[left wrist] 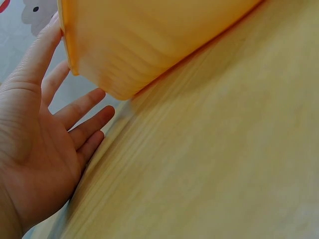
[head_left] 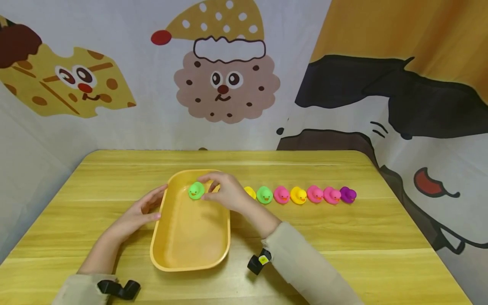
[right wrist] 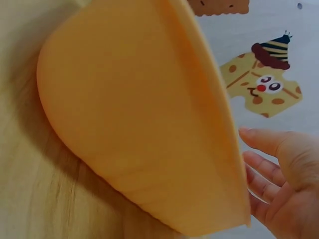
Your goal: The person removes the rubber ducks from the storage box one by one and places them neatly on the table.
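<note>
A yellow-orange plastic tray (head_left: pixel 190 268) with raised sides and rounded corners stands on the table. Inside it, toward the far end, is a green rubber duck (head_left: pixel 195 191) with an orange beak. My right hand (head_left: pixel 225 192) reaches over the tray's right side, thumb and index finger pinching the duck at its edges. From the right wrist, the tray wall (right wrist: pixel 124 124) hides the duck and part of the right hand (right wrist: pixel 289 184). My left hand (head_left: pixel 133 216) is at the tray's left side, touching its rim; in the left wrist view the fingers (left wrist: pixel 79 109) are spread and loosely extended.
Right of the tray, several small ducks form a row: green (head_left: pixel 264 195), pink (head_left: pixel 282 195), yellow (head_left: pixel 298 195) and purple (head_left: pixel 347 195) among them. One yellow duck (head_left: pixel 249 192) is partly hidden by the right hand. Behind the wooden table (head_left: pixel 305 245) hangs a cartoon-print cloth (head_left: pixel 152 131).
</note>
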`<act>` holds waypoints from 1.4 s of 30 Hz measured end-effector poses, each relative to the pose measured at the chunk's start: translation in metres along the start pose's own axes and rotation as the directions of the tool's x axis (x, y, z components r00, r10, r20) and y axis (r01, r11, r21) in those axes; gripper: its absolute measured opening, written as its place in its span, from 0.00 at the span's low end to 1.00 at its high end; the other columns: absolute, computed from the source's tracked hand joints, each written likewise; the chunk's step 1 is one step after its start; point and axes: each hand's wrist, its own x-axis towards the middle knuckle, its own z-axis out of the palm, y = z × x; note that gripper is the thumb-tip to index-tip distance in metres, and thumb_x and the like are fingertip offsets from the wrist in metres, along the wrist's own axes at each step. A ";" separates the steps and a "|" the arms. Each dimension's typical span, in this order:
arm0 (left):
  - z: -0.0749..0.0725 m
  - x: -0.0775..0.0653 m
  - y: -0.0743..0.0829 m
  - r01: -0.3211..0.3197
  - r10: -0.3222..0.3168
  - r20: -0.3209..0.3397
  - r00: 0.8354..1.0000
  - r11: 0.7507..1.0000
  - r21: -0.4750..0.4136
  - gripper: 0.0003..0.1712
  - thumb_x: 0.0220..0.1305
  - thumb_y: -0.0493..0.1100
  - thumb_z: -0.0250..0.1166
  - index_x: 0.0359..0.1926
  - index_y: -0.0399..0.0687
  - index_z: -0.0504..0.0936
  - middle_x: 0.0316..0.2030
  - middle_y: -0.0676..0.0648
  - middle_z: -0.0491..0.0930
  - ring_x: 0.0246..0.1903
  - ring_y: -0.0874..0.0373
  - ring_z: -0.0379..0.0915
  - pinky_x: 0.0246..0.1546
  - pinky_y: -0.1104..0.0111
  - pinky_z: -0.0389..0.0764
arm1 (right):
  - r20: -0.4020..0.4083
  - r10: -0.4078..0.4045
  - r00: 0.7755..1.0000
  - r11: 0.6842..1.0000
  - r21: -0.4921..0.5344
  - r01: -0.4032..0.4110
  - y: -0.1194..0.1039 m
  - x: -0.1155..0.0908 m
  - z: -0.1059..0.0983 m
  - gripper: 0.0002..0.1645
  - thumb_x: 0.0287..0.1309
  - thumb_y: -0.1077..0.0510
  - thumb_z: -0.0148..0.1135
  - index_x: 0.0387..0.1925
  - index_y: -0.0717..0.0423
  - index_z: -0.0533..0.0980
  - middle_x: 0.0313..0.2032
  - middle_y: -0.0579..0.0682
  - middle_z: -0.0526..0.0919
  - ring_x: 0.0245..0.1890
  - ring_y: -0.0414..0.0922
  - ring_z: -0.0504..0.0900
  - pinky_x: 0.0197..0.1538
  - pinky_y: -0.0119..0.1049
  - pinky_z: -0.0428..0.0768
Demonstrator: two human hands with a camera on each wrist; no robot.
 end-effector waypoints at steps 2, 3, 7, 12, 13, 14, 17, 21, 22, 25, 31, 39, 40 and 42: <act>0.000 0.000 0.000 0.001 -0.001 -0.003 1.000 1.000 0.001 0.42 0.65 0.33 0.61 0.75 0.49 0.51 0.70 0.33 0.53 0.61 0.68 0.59 0.54 0.76 0.66 | 0.011 0.018 1.000 1.000 -0.006 -0.018 0.003 0.004 0.002 0.26 0.50 0.63 0.72 0.53 0.57 0.78 0.51 0.50 0.81 0.37 0.40 0.78 0.32 0.30 0.77; 0.000 0.000 0.000 0.001 -0.001 -0.002 1.000 1.000 0.001 0.42 0.65 0.33 0.61 0.75 0.48 0.51 0.70 0.33 0.53 0.61 0.68 0.59 0.54 0.76 0.66 | 0.016 0.024 1.000 1.000 -0.006 -0.024 0.004 0.006 0.002 0.26 0.50 0.64 0.72 0.54 0.57 0.78 0.51 0.49 0.81 0.38 0.41 0.78 0.33 0.29 0.77; 0.001 0.000 0.001 0.009 -0.009 -0.003 1.000 1.000 -0.007 0.42 0.65 0.33 0.61 0.75 0.49 0.51 0.70 0.33 0.52 0.61 0.68 0.58 0.54 0.76 0.66 | 0.038 0.032 0.999 0.999 -0.015 -0.032 0.006 0.014 0.004 0.26 0.51 0.64 0.71 0.55 0.57 0.78 0.52 0.47 0.81 0.42 0.43 0.79 0.37 0.29 0.77; 0.001 0.000 0.001 0.015 -0.015 -0.005 1.000 1.000 -0.010 0.42 0.65 0.33 0.61 0.75 0.48 0.51 0.70 0.32 0.52 0.61 0.68 0.59 0.54 0.76 0.66 | 0.072 0.029 0.997 0.999 -0.026 -0.027 0.009 0.024 0.009 0.26 0.53 0.66 0.70 0.55 0.57 0.78 0.52 0.48 0.81 0.42 0.44 0.79 0.39 0.28 0.76; 0.001 0.000 0.000 0.014 -0.014 -0.005 1.000 1.000 -0.010 0.42 0.65 0.33 0.61 0.75 0.48 0.51 0.70 0.32 0.52 0.61 0.68 0.59 0.54 0.76 0.66 | 0.078 0.032 0.996 0.999 -0.037 -0.029 0.009 0.026 0.009 0.25 0.53 0.66 0.70 0.55 0.57 0.78 0.52 0.48 0.81 0.42 0.45 0.79 0.39 0.27 0.76; 0.001 0.000 0.000 0.012 -0.012 -0.004 1.000 1.000 -0.011 0.42 0.65 0.33 0.61 0.75 0.48 0.51 0.70 0.32 0.52 0.61 0.68 0.59 0.54 0.76 0.66 | 0.084 0.036 0.996 0.998 -0.047 -0.032 0.009 0.028 0.010 0.25 0.53 0.66 0.70 0.55 0.57 0.78 0.52 0.48 0.81 0.42 0.45 0.79 0.39 0.27 0.76; 0.002 0.000 0.000 0.007 -0.007 -0.003 1.000 1.000 -0.014 0.42 0.65 0.33 0.61 0.75 0.47 0.51 0.70 0.32 0.52 0.61 0.68 0.59 0.54 0.76 0.66 | 0.107 0.056 0.993 0.996 -0.078 -0.047 0.007 0.032 0.011 0.25 0.53 0.67 0.69 0.55 0.58 0.78 0.52 0.49 0.81 0.44 0.46 0.79 0.40 0.27 0.76; 0.002 0.000 0.000 0.000 0.000 0.000 1.000 1.000 -0.018 0.42 0.65 0.33 0.60 0.75 0.47 0.50 0.69 0.31 0.52 0.61 0.68 0.59 0.54 0.76 0.66 | 0.138 0.109 0.984 0.990 -0.101 -0.096 0.005 0.037 0.012 0.26 0.52 0.67 0.69 0.55 0.57 0.78 0.52 0.50 0.80 0.44 0.46 0.79 0.40 0.27 0.76; 0.002 0.000 0.000 -0.002 0.002 0.001 1.000 1.000 -0.017 0.42 0.65 0.33 0.60 0.75 0.46 0.50 0.69 0.31 0.52 0.61 0.68 0.59 0.54 0.76 0.66 | 0.143 0.125 0.982 0.988 -0.106 -0.111 0.005 0.038 0.012 0.26 0.52 0.67 0.69 0.55 0.56 0.78 0.51 0.50 0.80 0.43 0.45 0.79 0.40 0.28 0.76; 0.002 0.000 -0.001 -0.003 0.003 0.004 1.000 1.000 -0.015 0.42 0.65 0.33 0.60 0.75 0.46 0.50 0.69 0.31 0.52 0.61 0.68 0.59 0.54 0.76 0.66 | 0.153 0.168 0.974 0.981 -0.127 -0.149 0.005 0.041 0.013 0.26 0.52 0.67 0.70 0.54 0.54 0.79 0.50 0.48 0.79 0.42 0.42 0.78 0.40 0.28 0.76; 0.001 0.000 -0.001 -0.005 0.005 0.006 1.000 1.000 -0.017 0.42 0.65 0.33 0.61 0.75 0.47 0.50 0.70 0.31 0.51 0.61 0.68 0.59 0.54 0.76 0.65 | 0.157 0.191 0.969 0.968 -0.194 -0.159 0.006 0.046 0.017 0.24 0.51 0.67 0.70 0.52 0.54 0.79 0.48 0.46 0.80 0.41 0.41 0.79 0.42 0.28 0.75; 0.001 0.000 -0.002 -0.009 0.009 0.010 1.000 1.000 -0.008 0.42 0.65 0.32 0.60 0.75 0.46 0.50 0.69 0.31 0.52 0.61 0.68 0.59 0.54 0.76 0.65 | 0.142 0.191 0.971 0.953 -0.263 -0.149 0.007 0.048 0.021 0.22 0.51 0.65 0.71 0.51 0.52 0.81 0.47 0.43 0.82 0.44 0.39 0.78 0.46 0.28 0.74; 0.001 0.000 -0.002 -0.010 0.010 0.009 1.000 1.000 -0.009 0.42 0.65 0.32 0.60 0.75 0.46 0.51 0.69 0.30 0.52 0.61 0.68 0.59 0.54 0.76 0.65 | 0.140 0.191 0.972 0.951 -0.273 -0.147 0.007 0.049 0.021 0.22 0.51 0.64 0.71 0.51 0.51 0.81 0.47 0.43 0.82 0.44 0.40 0.78 0.47 0.28 0.73; 0.001 0.000 -0.002 -0.010 0.010 0.008 1.000 1.000 -0.011 0.42 0.65 0.32 0.60 0.75 0.46 0.51 0.69 0.30 0.53 0.61 0.68 0.59 0.54 0.76 0.65 | 0.132 0.187 0.973 0.943 -0.302 -0.140 0.007 0.049 0.022 0.22 0.52 0.62 0.72 0.50 0.49 0.81 0.48 0.41 0.82 0.46 0.39 0.77 0.49 0.28 0.72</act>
